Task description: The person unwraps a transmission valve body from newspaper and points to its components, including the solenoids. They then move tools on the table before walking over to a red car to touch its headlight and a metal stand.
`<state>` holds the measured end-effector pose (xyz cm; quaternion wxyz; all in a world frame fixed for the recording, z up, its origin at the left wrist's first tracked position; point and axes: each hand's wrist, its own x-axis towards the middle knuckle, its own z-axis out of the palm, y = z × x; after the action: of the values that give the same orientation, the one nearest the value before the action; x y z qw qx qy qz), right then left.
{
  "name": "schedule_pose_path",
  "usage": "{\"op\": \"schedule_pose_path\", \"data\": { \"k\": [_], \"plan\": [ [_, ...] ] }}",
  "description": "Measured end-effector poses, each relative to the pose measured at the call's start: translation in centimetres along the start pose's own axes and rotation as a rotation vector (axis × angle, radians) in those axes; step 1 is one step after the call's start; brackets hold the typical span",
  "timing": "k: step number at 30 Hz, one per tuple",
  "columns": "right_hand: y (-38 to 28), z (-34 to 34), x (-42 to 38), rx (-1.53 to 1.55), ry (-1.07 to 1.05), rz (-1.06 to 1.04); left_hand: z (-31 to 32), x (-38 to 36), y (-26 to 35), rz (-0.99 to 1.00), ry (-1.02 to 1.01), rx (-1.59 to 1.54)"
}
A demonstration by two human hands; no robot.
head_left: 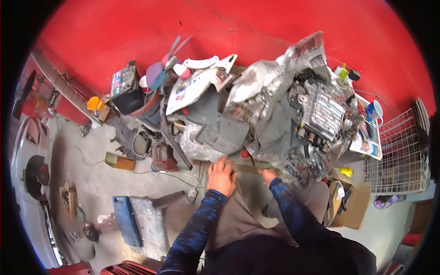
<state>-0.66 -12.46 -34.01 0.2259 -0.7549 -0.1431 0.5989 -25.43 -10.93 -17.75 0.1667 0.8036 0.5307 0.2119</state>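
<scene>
My left hand [222, 177] rests back-up at the near edge of the heaped table, its fingers stretched forward, slightly apart, near clear plastic wrap. My right hand [267, 175] is at the same edge, fingers curled in; what they hold, if anything, is hidden. Between the hands runs a narrow brown strip [247, 168], perhaps the table's edge. Just beyond it lies a small red object [244, 154]. In front of my left hand is a dark grey moulded plastic panel [224, 133]. Ahead of my right hand sits a greasy metal engine part [326, 112] on crumpled plastic.
A fan [158, 73], a car battery [126, 87] and a white sack [190, 94] crowd the back left. At right stand a blue mug [374, 112], a wire basket [396, 156] and a cardboard box [357, 206]. A power strip [191, 195] with cables lies on the floor.
</scene>
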Motion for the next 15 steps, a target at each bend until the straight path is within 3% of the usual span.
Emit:
{"op": "schedule_pose_path", "data": {
  "k": [1, 3, 4, 5, 11, 15],
  "plan": [
    [-0.7, 0.4, 1.9, 0.01, -0.009, -0.025, 0.0, 0.7, -0.2, 0.002, -0.037, 0.004],
    [-0.7, 1.3, 5.7, 0.103, -0.014, 0.122, 0.6, 1.6, -0.7, 0.014, -0.096, 0.052],
    [3.6, 1.1, 13.4, -0.674, -0.298, -0.223, 0.5, 1.9, -0.5, 0.023, -0.103, 0.065],
    [7.5, 0.8, 20.7, -1.349, -0.305, -0.76, 0.2, 2.3, -0.3, 0.005, -0.131, 0.052],
    [7.4, 4.8, 20.6, -0.818, -0.167, -0.887, 1.4, 3.2, -0.5, 0.013, -0.166, 0.11],
    [7.2, 7.2, 19.9, -0.639, -0.128, -1.125, 1.5, 3.8, 0.5, 0.022, -0.167, 0.059]
  ]
}}
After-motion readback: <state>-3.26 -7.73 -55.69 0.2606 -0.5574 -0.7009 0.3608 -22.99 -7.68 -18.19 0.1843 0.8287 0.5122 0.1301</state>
